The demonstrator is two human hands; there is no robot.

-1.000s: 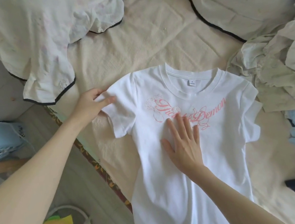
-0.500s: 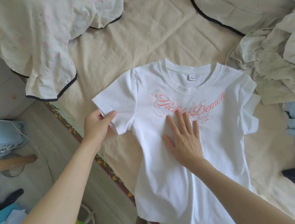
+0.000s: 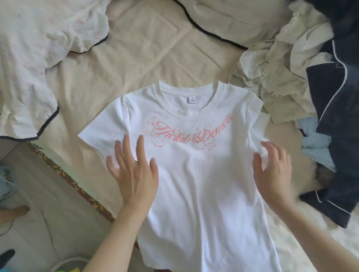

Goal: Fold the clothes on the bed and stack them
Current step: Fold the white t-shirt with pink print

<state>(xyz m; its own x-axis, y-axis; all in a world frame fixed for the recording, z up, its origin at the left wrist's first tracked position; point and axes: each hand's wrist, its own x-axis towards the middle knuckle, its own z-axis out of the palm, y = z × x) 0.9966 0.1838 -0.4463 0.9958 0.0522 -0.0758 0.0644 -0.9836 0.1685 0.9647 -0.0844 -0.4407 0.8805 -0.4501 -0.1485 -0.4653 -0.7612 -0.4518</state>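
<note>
Left hand [image 3: 134, 176] now off the sleeve pinched half a second ago, laid flat with fingers spread on the chest of the white T-shirt [image 3: 197, 178]; right hand [image 3: 271, 167] gone from mid-chest out to the shirt's far side, below the short sleeve, fingers loosely curved over the cloth edge, too blurred to say whether pinching or merely touching. Left grip released, palm down on the fabric. One T-shirt, smooth thin cotton, spread face up on the bed [image 3: 147, 56] between and beyond both hands, collar away from the wrists, pink script print just past the left fingertips. Bed cover cream, quilted in faint squares. Beyond the left hand, one rumpled white quilt [image 3: 22, 64] edged in black piping. Outward of the right hand, one dark navy garment [image 3: 353, 138] with white piping, draped and creased, beside a crumpled cream cloth [image 3: 278, 73] and a scrap of pale blue fabric [image 3: 316, 145].
</note>
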